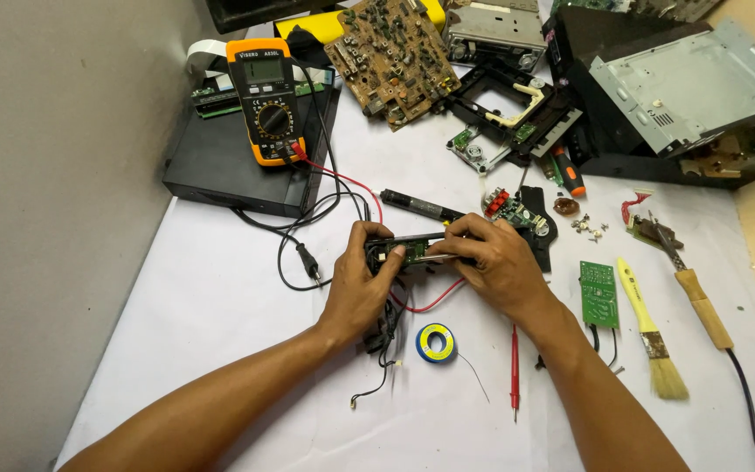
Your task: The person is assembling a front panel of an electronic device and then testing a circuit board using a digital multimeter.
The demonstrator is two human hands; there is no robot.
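Between the two hands, just above the middle of the white-covered table, sits a small black module with a green circuit board showing on its top face. The left hand grips its left end, thumb lying across the top. The right hand closes around its right end, with the fingertips pinching a thin silvery piece at the module's upper edge; what that piece is cannot be told. Red and black wires trail from under the module toward the person.

Just below the hands lie a blue and yellow spool of solder and a red meter probe. To the right, a small green board, a yellow-handled brush and a wooden-handled soldering iron lie side by side. Farther up on the left, an orange multimeter rests on a flat black box. A brown circuit board and an opened metal chassis lie along the far edge.
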